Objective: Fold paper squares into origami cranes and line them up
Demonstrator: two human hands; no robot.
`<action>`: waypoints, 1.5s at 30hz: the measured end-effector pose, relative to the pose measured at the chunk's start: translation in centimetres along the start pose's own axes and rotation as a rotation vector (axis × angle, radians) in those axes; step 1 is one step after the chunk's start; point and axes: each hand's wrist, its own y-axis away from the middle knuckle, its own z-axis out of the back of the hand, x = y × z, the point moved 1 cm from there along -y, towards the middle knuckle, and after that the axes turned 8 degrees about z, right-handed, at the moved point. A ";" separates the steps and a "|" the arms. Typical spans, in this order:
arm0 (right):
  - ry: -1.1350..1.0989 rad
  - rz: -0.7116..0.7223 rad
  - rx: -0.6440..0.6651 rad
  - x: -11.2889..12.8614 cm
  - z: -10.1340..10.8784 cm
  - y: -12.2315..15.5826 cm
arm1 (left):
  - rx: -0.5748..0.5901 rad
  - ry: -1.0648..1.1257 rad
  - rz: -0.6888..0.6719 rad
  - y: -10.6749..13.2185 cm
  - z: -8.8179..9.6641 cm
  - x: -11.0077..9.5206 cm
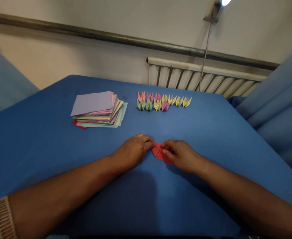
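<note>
A small folded piece of red paper (158,151) lies on the blue table (210,132), near its middle. My left hand (133,149) rests palm down at its left edge, fingers together, with the fingertips pressing the paper. My right hand (179,154) covers the paper's right part, its fingers curled and pinching down on a fold. Much of the red paper is hidden under my right hand.
A stack of coloured paper sheets (98,109) sits at the back left. Several folded paper pieces (161,101), pink, green and yellow, stand in rows at the back centre. A radiator (200,78) and a lamp cable (207,46) are against the wall behind.
</note>
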 end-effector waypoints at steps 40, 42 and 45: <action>0.090 0.213 -0.128 -1.5 -1.0 -1.5 | -0.030 0.132 0.191 0.4 -0.3 -1.0; 0.099 0.188 -0.139 -1.6 -1.0 -1.6 | -0.046 0.147 0.208 0.4 -0.4 -0.7; 0.133 0.146 -0.159 -1.4 -1.0 -1.7 | -0.053 0.137 0.240 0.3 -0.4 -0.5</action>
